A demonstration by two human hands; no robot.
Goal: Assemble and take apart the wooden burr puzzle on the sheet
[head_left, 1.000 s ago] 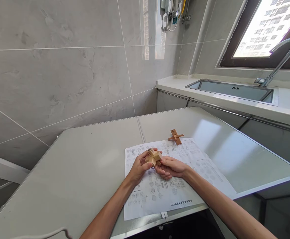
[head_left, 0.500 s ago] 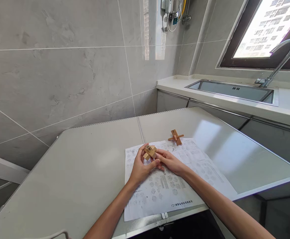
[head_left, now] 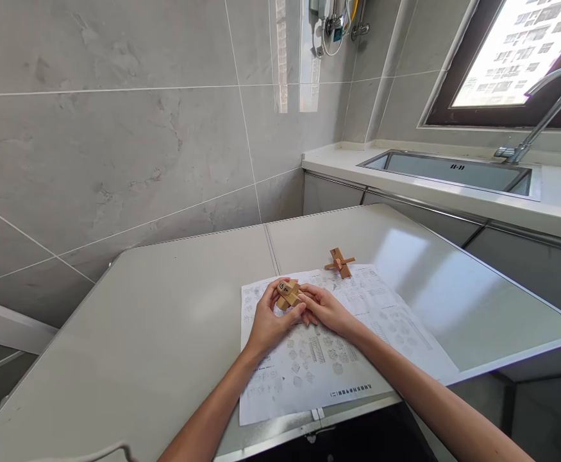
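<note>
The wooden puzzle point(head_left: 288, 292) is being held just above the printed sheet point(head_left: 357, 333), between both hands, near the sheet's far left part. In the head view, the left hand point(head_left: 269, 321) is curling around it from the left, with the thumb and fingers closed on the small interlocking blocks, and a dark mark is showing on the top face. The right hand point(head_left: 326, 308) is gripping it from the right, its fingertips pinched against the block ends and touching the left hand's fingers. Both forearms are reaching in from the bottom edge and lying over the sheet, which is covered in small diagrams and is resting flat on the grey table point(head_left: 165, 308). A wooden cross piece point(head_left: 340, 262) is lying at the sheet's far edge, apart from the hands. Beyond the table, a steel sink point(head_left: 446, 172) is sitting in the counter under a curved faucet point(head_left: 544, 109), beside a bright window point(head_left: 515, 51).
</note>
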